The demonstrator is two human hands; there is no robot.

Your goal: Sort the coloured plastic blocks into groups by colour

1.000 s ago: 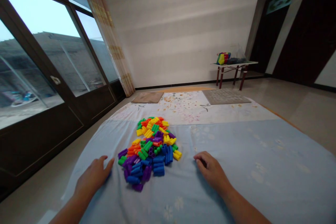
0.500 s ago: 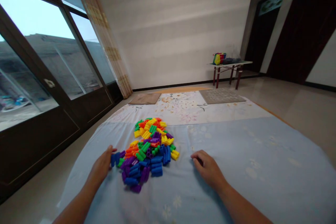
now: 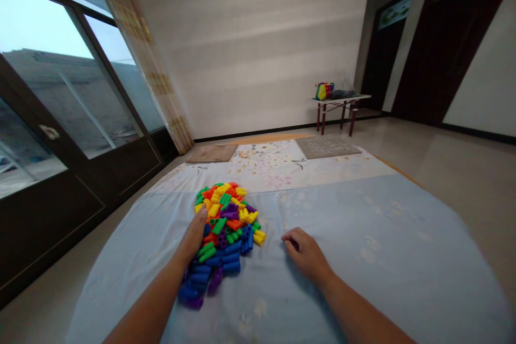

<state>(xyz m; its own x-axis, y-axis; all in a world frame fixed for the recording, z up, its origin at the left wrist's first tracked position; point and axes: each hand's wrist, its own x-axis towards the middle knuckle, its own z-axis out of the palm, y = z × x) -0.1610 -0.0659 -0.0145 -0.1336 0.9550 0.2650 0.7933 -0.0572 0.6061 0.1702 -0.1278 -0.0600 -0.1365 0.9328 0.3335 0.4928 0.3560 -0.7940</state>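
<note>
Toward the sheet's [image 3: 363, 220] left edge, the left hand [image 3: 193, 236] touched blocks [image 3: 231, 210], grip unclear; the right hand [image 3: 305, 253] curled narrow. Gentle pressure seemed best against scattering.

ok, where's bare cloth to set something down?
Bare: light-blue floral cloth right of the right hand, up to the white floral cloth; also a strip between that hand and the heap of multicoloured plastic tube blocks. Crowded: the heap, left side partly hidden by the left hand.
</note>
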